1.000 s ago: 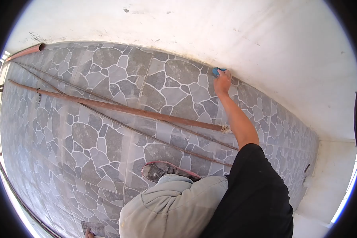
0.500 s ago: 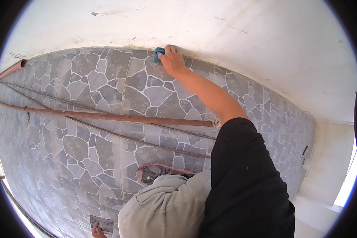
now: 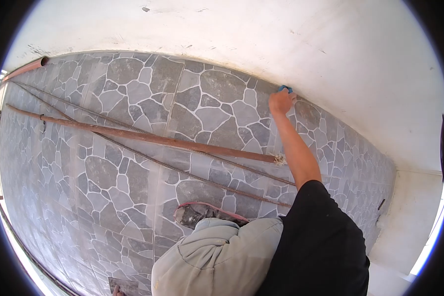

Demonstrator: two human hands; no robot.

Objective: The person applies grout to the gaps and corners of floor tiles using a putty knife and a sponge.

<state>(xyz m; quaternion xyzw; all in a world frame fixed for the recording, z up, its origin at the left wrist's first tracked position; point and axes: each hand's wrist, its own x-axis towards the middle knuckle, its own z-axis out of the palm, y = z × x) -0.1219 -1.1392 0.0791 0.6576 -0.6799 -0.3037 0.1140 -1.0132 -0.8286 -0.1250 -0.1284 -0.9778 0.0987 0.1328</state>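
Observation:
My right hand [image 3: 281,101] is stretched far out with its fingers closed on a blue sponge [image 3: 285,89]. The sponge is at the edge where the stone-patterned tile floor [image 3: 214,118] meets the white wall [image 3: 261,42]. At the bottom left, only the fingertips of my left hand [image 3: 117,291] show, on a flat grey rectangular trowel [image 3: 127,284] close to the floor. Its handle is out of sight. My bent knee in pale trousers [image 3: 207,261] and a dirty shoe [image 3: 204,215] are between the two hands.
A rusty pipe [image 3: 158,140] lies across the floor, with thin ribbed steel bars [image 3: 177,171] crossing under it. A reddish pipe end [image 3: 37,63] rests by the wall at far left. A small dark object [image 3: 381,204] lies at far right.
My right hand has moved right along the wall's foot with the sponge. The view has shifted a little, and my left hand and the trowel now sit lower in the frame.

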